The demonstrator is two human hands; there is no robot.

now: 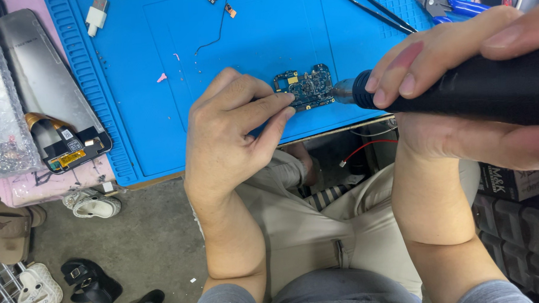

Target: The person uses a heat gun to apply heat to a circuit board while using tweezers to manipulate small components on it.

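A small dark-blue circuit board (306, 87) lies near the front edge of a blue work mat (159, 66). My left hand (236, 126) pinches the board's left end between thumb and forefinger. My right hand (458, 85) grips a thick black electric screwdriver (470, 88) held level. Its metal tip (341, 90) touches the board's right edge.
A phone screen assembly (46, 87) with a flex cable lies left of the mat on a pink surface. Tweezers (378, 10) and blue-handled pliers (449, 8) sit at the back right, a white charger plug (97, 13) at the back left. Shoes (92, 204) stand on the floor below.
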